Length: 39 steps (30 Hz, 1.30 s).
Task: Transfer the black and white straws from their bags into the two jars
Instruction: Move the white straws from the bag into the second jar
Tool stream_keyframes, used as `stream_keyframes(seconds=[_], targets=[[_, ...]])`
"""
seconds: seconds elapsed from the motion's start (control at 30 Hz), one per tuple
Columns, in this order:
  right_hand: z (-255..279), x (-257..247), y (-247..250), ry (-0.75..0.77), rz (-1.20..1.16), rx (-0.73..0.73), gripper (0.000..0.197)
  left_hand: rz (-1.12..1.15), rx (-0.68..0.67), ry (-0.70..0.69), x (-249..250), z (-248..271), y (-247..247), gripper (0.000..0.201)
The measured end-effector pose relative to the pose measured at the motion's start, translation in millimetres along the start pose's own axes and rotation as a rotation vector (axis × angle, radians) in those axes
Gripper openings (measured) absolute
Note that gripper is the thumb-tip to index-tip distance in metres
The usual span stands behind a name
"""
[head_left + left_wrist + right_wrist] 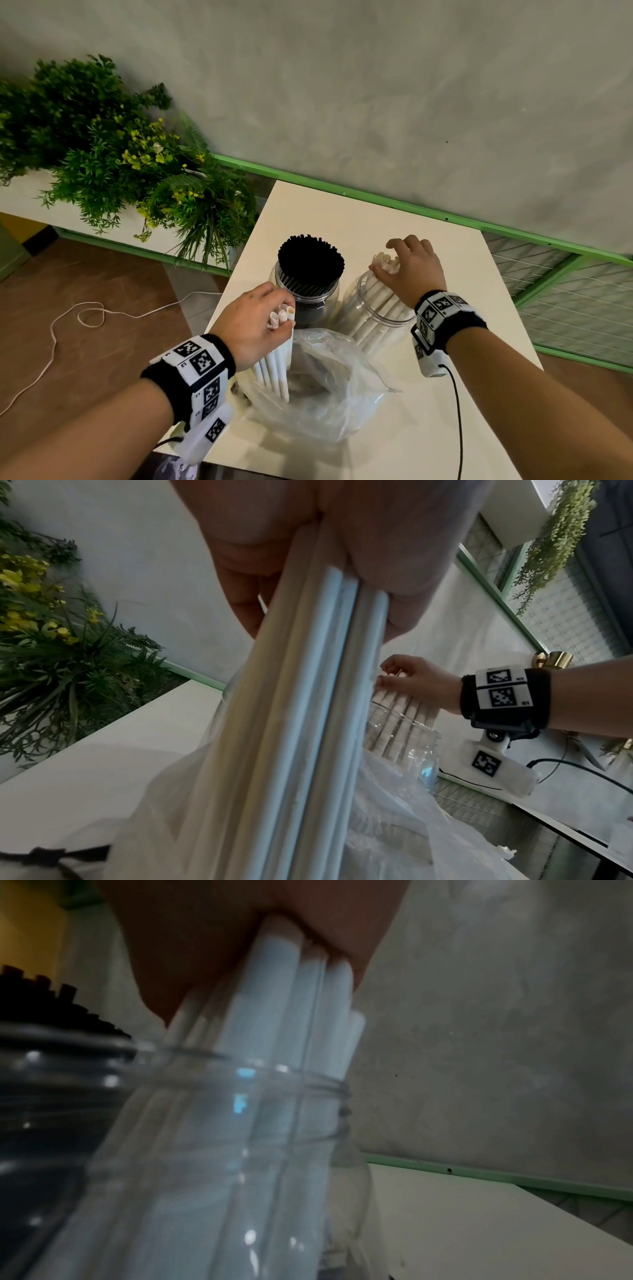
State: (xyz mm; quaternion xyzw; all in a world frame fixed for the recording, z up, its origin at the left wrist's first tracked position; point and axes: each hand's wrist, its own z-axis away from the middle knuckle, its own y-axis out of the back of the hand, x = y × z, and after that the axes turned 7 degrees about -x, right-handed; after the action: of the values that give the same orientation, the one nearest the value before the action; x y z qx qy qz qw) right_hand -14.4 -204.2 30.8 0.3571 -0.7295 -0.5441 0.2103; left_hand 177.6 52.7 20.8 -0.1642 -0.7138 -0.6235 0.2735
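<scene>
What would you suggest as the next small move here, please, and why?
Probably the right hand should let go of the white straws it has lowered into the right-hand jar and move clear. Those straws already stand inside the jar, and the left hand holds another bundle above the plastic bag, waiting for that opening.

We lose the white straws' (274,370) lower ends inside the crumpled bag (329,387) | right wrist view blurred | left hand (308,534) cut off at top.
</scene>
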Motion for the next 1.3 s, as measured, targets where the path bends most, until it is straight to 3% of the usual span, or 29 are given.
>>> stream_keyframes(seconds=[0.13, 0.27, 0.33, 0.43, 0.6, 0.73, 0.83, 0.93, 1.07, 1.3], targets=[[-1, -6, -2, -0.027, -0.021, -0.179, 0.037, 0.003, -0.002, -0.008, 1, 0, 0, 0.033], [-3, -10, -2, -0.156, -0.202, -0.061, 0.021, 0.006, 0.0, -0.004, 1, 2, 0, 0.031], [-3, -10, -2, -0.135, -0.239, -0.058, 0.031, 0.008, -0.004, -0.005, 1, 3, 1, 0.034], [-3, -7, -3, 0.013, -0.192, -0.137, 0.04, -0.005, -0.004, 0.0, 1, 3, 0, 0.034], [-3, -11, 1, -0.065, -0.287, -0.192, 0.044, -0.007, -0.003, -0.002, 2, 3, 0, 0.035], [-1, -11, -4, -0.067, -0.18, -0.158, 0.015, -0.01, -0.005, -0.001, 1, 4, -1, 0.033], [-2, -9, -3, -0.118, -0.335, -0.043, 0.007, -0.003, -0.004, -0.004, 1, 4, -1, 0.034], [-3, -8, -2, -0.15, -0.359, -0.052, 0.017, 0.004, 0.0, -0.005, 2, 4, 0, 0.031], [-7, -5, 0, -0.18, -0.166, -0.364, 0.033, -0.013, -0.004, 0.004, 3, 4, 0, 0.028], [0, -10, 6, -0.149, -0.051, -0.414, 0.046, -0.004, 0.004, -0.004, 2, 2, -1, 0.039]])
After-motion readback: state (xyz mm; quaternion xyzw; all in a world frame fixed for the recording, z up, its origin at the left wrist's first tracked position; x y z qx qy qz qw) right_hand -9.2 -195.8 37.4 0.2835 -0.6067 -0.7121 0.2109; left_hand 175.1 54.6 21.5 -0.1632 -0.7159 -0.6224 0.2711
